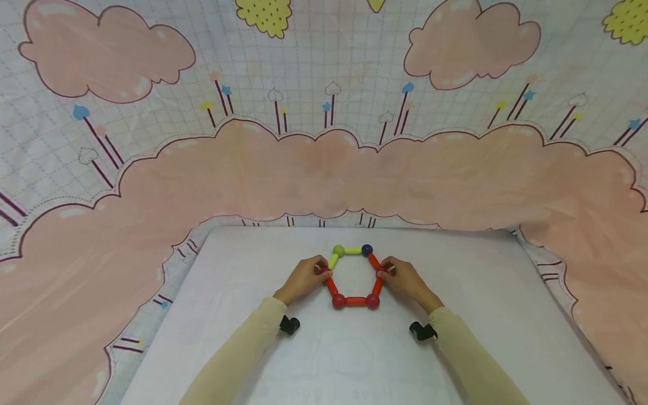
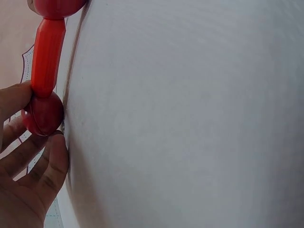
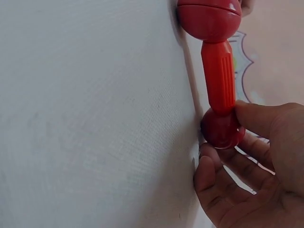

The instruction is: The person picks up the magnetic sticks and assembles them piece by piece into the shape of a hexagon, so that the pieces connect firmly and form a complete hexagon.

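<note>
A hexagon of balls and short rods, like a magnetic building toy, lies on the white tabletop in the head view. My left hand [image 1: 304, 279] pinches the red ball [image 2: 43, 115] at its left corner between thumb and fingers. At the right corner, another red ball [image 3: 221, 129] is held by my right hand [image 1: 407, 279]. A green ball [image 1: 338, 251] and a dark blue ball [image 1: 367, 250] form the far corners, joined by a yellow-green rod [image 1: 352, 251]. Nearest me, a red rod [image 1: 356, 301] links two red balls [image 1: 373, 301]. The fingers partly cover the side balls.
The white tabletop [image 1: 243, 264] surrounds the hexagon. Behind and beside it hangs a patterned cloth [image 1: 324, 174] with pink clouds. Small black devices [image 1: 290, 325] sit at both wrists, by the cream sleeves.
</note>
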`<action>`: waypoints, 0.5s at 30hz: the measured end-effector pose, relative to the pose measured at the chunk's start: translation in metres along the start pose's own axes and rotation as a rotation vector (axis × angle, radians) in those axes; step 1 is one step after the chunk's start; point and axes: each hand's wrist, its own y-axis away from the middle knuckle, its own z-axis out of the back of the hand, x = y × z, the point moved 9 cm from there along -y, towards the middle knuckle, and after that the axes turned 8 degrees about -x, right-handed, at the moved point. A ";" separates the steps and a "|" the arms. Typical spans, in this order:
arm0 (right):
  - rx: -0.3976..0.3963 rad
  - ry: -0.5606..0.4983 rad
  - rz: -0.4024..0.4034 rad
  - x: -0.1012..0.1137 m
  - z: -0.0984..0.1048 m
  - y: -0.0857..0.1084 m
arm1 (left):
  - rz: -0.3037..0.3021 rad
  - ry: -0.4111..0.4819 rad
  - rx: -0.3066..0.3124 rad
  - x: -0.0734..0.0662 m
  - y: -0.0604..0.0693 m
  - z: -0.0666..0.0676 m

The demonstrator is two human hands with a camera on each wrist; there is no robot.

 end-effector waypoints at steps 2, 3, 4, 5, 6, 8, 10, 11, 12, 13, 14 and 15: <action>0.000 0.000 -0.003 -0.001 0.000 0.000 | 0.002 0.000 -0.001 -0.001 0.000 0.000; 0.002 -0.002 -0.002 -0.001 0.000 0.000 | 0.005 -0.002 -0.003 0.000 0.000 0.000; 0.004 -0.007 -0.006 -0.001 0.000 0.001 | 0.008 0.000 -0.005 0.000 0.000 -0.001; 0.004 -0.006 -0.003 -0.001 0.000 0.002 | 0.010 -0.002 -0.007 0.000 -0.001 -0.001; 0.004 -0.008 -0.009 -0.001 0.001 0.002 | 0.009 -0.003 -0.007 0.000 -0.001 -0.002; 0.000 -0.018 -0.022 -0.002 0.002 0.003 | 0.010 -0.005 -0.009 0.000 -0.003 -0.003; 0.001 -0.022 -0.029 -0.003 0.002 0.003 | 0.009 -0.004 -0.003 0.001 -0.004 -0.004; 0.000 -0.021 -0.031 -0.004 0.002 0.003 | 0.008 -0.002 -0.001 0.001 -0.003 -0.004; -0.002 -0.023 -0.033 -0.006 0.003 0.003 | 0.007 0.005 0.000 0.001 -0.003 -0.003; -0.006 -0.027 -0.033 -0.007 0.003 0.003 | 0.000 0.008 -0.004 0.001 -0.003 -0.001; -0.013 -0.027 -0.027 -0.007 0.004 0.003 | -0.001 0.013 -0.006 0.002 -0.002 0.001; -0.021 -0.027 -0.022 -0.008 0.005 0.004 | -0.002 0.014 -0.010 0.003 -0.001 0.003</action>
